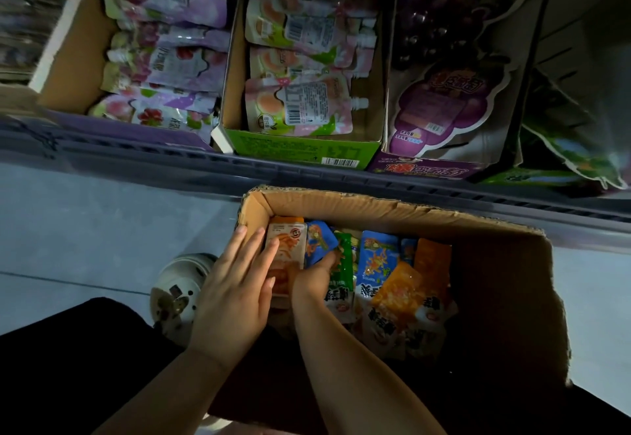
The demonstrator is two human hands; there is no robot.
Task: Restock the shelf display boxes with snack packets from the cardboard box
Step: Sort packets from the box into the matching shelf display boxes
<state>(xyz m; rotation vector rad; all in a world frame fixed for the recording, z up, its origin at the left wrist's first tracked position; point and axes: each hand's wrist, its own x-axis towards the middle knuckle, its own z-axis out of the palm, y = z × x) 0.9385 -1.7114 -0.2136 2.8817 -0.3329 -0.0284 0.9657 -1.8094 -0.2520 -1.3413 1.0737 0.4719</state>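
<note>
Cardboard box (392, 206) holding snack packets (379, 257), left hand (235, 291) flat, right hand (312, 281) buried, grip unclear

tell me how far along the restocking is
Done: the green display box holds pouches. In hand: left hand rests on an orange packet in the cardboard box, right hand digs beside it. Left: many packets lie there unshelved.
</note>
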